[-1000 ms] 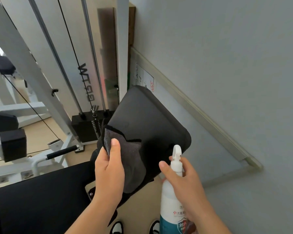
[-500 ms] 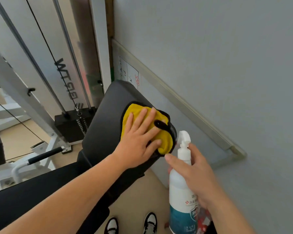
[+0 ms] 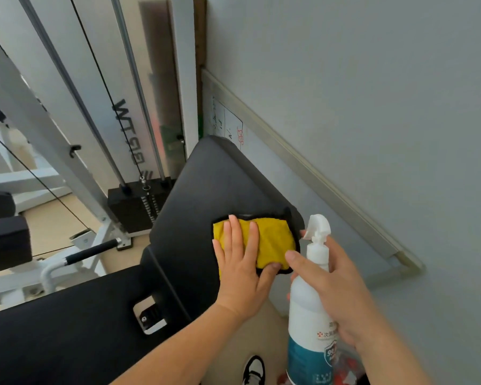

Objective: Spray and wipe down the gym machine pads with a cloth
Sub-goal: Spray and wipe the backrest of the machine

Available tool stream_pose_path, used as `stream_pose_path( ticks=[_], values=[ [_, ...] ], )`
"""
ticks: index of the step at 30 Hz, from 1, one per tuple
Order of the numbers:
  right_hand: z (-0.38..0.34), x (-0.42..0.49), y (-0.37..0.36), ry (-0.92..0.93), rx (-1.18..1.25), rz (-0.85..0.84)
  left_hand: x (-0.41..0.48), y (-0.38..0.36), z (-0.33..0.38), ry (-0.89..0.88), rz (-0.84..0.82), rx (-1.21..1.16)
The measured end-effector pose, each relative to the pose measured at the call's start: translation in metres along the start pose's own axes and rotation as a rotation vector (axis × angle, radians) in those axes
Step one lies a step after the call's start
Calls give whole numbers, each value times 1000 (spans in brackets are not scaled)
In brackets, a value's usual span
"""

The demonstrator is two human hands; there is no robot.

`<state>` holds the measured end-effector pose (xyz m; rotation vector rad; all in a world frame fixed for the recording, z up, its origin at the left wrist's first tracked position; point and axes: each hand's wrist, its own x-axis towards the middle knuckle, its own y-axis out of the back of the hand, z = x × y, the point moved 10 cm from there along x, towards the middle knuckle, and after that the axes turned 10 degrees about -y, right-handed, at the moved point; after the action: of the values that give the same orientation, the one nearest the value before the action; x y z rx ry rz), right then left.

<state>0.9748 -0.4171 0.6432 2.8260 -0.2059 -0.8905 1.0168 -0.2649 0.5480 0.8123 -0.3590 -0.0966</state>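
A black back pad (image 3: pixel 206 190) of the gym machine tilts up toward the wall, and a black seat pad (image 3: pixel 67 329) lies below it at the lower left. A yellow cloth with a black edge (image 3: pixel 272 240) lies flat on the back pad near its right edge. My left hand (image 3: pixel 242 273) presses on the cloth with its fingers spread. My right hand (image 3: pixel 336 290) grips a white spray bottle with a teal label (image 3: pixel 308 309), upright beside the pad's right edge, nozzle pointing left.
A grey wall (image 3: pixel 372 107) with a slanted rail is close on the right. A black weight stack (image 3: pixel 134 207) with steel guide rods and cables stands behind the pad. A white frame and a black handle (image 3: pixel 92 250) are at the left. My shoe (image 3: pixel 253 370) shows below.
The cloth went from hanging grey-side out at the pad's left edge to lying yellow-side up under my flat left hand. It then slid slightly down the pad. The bottle stays at the right.
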Motion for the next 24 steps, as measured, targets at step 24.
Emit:
stream_pose_path(
  ticks=[24],
  values=[
    [0, -3, -55, 15, -75, -109, 36, 30, -71, 610, 112, -200]
  ],
)
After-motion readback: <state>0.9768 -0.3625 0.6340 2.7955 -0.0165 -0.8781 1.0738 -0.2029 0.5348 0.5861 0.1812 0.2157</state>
